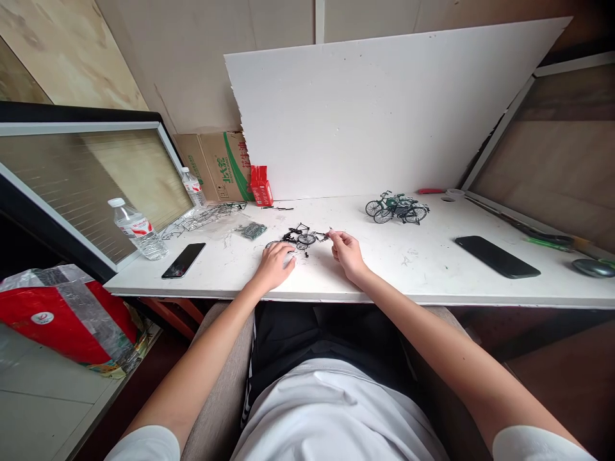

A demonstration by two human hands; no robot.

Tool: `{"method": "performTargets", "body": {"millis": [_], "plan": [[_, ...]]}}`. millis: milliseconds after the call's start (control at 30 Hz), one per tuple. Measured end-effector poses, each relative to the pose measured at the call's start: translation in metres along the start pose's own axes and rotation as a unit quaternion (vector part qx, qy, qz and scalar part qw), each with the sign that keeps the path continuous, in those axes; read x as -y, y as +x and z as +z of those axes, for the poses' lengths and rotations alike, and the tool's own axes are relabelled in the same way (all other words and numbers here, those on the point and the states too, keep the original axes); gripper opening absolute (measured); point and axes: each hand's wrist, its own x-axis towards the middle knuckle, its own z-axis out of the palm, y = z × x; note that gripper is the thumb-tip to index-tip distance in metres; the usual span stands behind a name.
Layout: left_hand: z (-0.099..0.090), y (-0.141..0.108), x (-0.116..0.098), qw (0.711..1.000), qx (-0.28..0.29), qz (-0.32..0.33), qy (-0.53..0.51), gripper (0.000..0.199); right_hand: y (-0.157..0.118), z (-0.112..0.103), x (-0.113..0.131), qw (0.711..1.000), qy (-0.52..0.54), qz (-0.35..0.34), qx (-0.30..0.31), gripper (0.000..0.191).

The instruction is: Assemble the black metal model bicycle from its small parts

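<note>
In the head view, your right hand [346, 251] is pinching a small dark part [322, 236], its fingers nearly together. Your left hand [276, 262] is resting half-curled beside the black model-bicycle parts [305, 239]; I cannot tell whether it is gripping anything. Those parts are lying between your hands, between one and two o'clock from the left. Assembled model bicycles [402, 212] are standing at two o'clock from your right hand, and a smartphone [184, 260] is lying at nine o'clock from your left
</note>
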Motion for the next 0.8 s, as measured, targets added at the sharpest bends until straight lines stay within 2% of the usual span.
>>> {"method": "performTargets", "body": {"millis": [233,367,533,700,800], "plan": [[-0.005,0.000,-0.006,1.000,-0.001,0.012,-0.003,0.028,-0.001,0.001,0.000,1.000,-0.002,-0.001,-0.009,0.053],[0.001,0.009,-0.014,1.000,-0.007,0.009,0.024,0.027,0.001,-0.001,-0.002,0.999,-0.015,-0.018,-0.030,0.055],[0.017,0.047,-0.017,0.999,-0.002,0.010,0.053,0.032,0.002,-0.003,-0.002,0.999,-0.012,-0.015,-0.043,0.057],[0.027,0.097,-0.006,0.996,0.057,-0.013,0.071,0.036,0.003,-0.002,-0.002,0.999,-0.005,-0.011,-0.043,0.055],[0.029,0.113,-0.001,0.995,0.080,-0.036,0.053,0.029,0.004,-0.002,-0.005,0.999,0.010,-0.009,-0.042,0.052]]}}
